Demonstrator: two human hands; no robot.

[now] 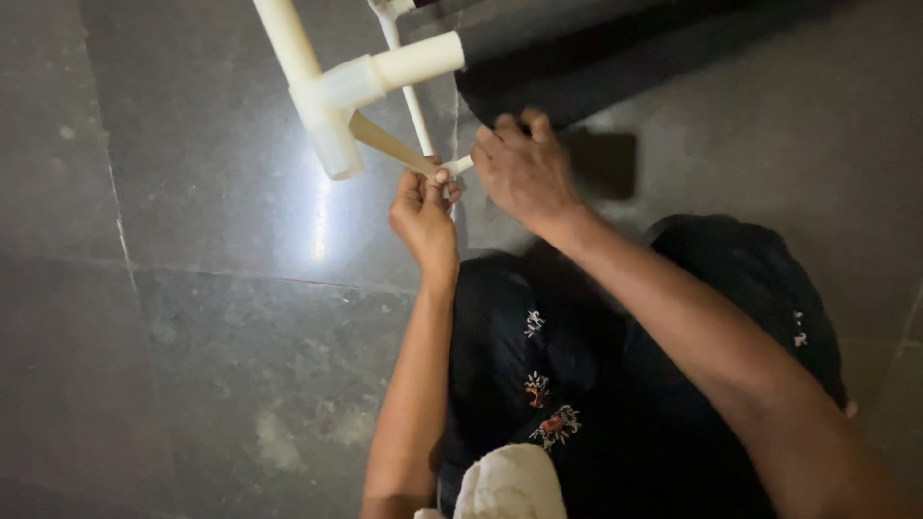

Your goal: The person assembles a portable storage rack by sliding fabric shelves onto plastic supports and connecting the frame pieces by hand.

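My left hand (423,211) is closed around the near end of a tan strip (385,142) that runs up to a white plastic pipe tee fitting (332,106). My right hand (524,168) rests with fingers curled on a black foam sleeve (577,58) that covers the pipe branch to the right, and its thumb side touches a small white piece (461,163) near my left fingers. A thin white tube (409,91) runs behind the strip.
Dark grey polished floor tiles (192,288) lie all around, with a bright light glare (319,226) below the fitting. My knees in dark embroidered trousers (567,365) fill the lower middle. A white cloth (510,485) lies at the bottom edge.
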